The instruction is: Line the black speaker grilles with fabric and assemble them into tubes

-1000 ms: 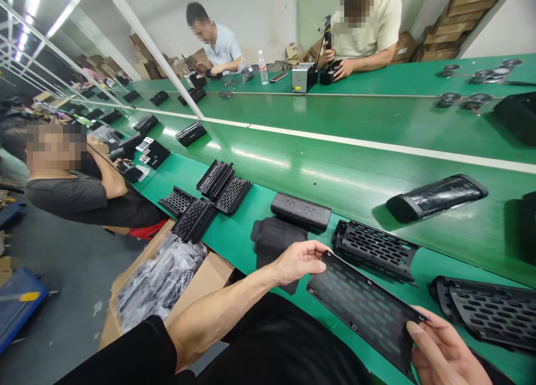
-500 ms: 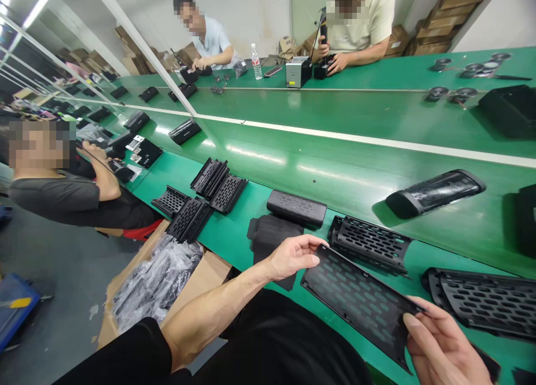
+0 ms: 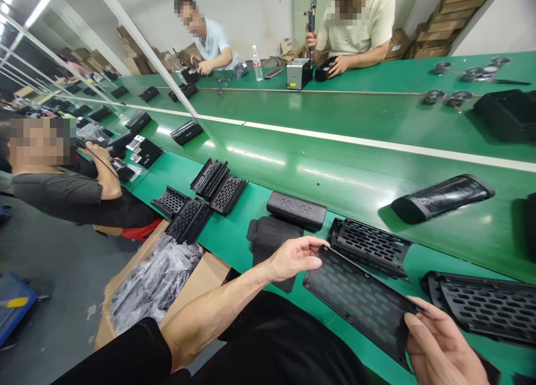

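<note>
I hold a flat black perforated grille panel (image 3: 355, 298) just above the green table's near edge (image 3: 234, 245). My left hand (image 3: 295, 257) pinches its left end between thumb and fingers. My right hand (image 3: 439, 348) grips its right end, thumb on top. Beyond the panel lies a black perforated grille shell (image 3: 371, 246), and another grille shell (image 3: 486, 307) lies to the right. A stack of dark fabric pieces (image 3: 272, 237) and a black speaker body (image 3: 296, 209) lie just past my left hand.
More grille shells (image 3: 205, 195) are stacked at the left, above a carton of bagged parts (image 3: 154, 281). A wrapped black speaker (image 3: 441, 198) rides the green conveyor (image 3: 335, 167). A seated person (image 3: 62, 189) works at the left; two people work across the line.
The panel and both hands have barely shifted. The person opposite has raised a tool upright in one hand.
</note>
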`<state>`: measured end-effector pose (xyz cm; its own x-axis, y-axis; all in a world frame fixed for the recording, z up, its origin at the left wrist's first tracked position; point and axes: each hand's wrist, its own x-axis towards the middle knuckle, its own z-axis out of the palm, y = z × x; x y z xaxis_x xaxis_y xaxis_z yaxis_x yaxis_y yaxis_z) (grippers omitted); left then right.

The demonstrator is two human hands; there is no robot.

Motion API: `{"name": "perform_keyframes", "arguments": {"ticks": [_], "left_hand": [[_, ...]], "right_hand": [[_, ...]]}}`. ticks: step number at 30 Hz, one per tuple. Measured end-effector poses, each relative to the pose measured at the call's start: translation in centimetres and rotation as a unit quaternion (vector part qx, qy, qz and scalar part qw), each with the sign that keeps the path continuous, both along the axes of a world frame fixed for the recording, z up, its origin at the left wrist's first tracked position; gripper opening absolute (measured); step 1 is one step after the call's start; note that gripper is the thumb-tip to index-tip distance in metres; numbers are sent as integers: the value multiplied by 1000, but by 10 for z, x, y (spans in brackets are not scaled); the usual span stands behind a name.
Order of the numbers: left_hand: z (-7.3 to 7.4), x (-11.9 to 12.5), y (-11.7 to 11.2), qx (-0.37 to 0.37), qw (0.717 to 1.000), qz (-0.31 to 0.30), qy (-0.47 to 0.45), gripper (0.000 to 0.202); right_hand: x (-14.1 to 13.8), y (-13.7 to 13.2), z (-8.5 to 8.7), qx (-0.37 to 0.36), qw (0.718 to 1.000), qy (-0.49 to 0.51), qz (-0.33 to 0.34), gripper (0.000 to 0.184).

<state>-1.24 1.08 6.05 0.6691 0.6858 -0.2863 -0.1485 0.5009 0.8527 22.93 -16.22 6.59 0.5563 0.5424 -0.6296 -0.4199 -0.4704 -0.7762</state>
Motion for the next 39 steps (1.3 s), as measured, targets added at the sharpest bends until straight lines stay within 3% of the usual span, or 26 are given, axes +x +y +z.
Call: {"name": "perform_keyframes", "arguments": {"ticks": [17, 24, 30, 39], "left_hand": [[-2, 9, 0, -26, 1000, 9, 11, 59], [-15, 12, -1, -26, 999, 29, 13, 51], [-19, 16, -1, -61, 997, 48, 19, 51], [-20, 17, 4, -102, 992, 56, 51, 56]], "right_hand": [[2, 2, -2, -8, 1000, 18, -9, 79], [-2, 4, -1, -20, 999, 35, -23, 75], [2, 2, -10, -13, 999, 42, -13, 72], [4, 12, -8, -22, 998, 57, -23, 72]]}}
